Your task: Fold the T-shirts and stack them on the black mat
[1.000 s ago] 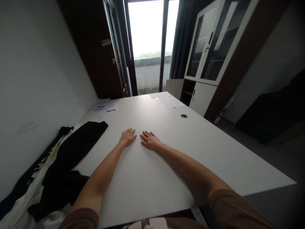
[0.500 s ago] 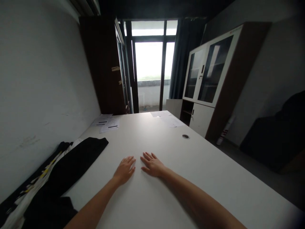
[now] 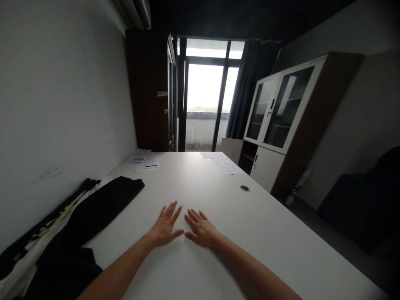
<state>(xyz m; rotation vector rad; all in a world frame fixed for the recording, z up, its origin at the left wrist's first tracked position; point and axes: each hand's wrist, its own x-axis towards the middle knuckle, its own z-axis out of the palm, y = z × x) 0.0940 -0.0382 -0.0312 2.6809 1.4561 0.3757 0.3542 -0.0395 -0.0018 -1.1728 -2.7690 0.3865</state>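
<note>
Palm down on the white table [image 3: 187, 179], my left hand [image 3: 166, 225] has its fingers spread and holds nothing. My right hand [image 3: 202, 228] lies flat beside it, fingers slightly apart, also without anything in it. Their thumbs point toward each other with a narrow gap between the tips. To the left of my left hand, black cloth [image 3: 103, 208] lies along the table's left side, apart from the hand.
Printed sheets [image 3: 146, 161] lie at the far left, with more papers [image 3: 226, 163] at the far right. A cable hole [image 3: 245, 188] sits near the right edge. Beyond it stands a glass-door cabinet [image 3: 281, 121]; a dark cabinet [image 3: 148, 96] is at the far left.
My left hand has spread its fingers wider, its thumb now reaching toward the right hand. The right hand stays flat. The whole view has tilted slightly.
</note>
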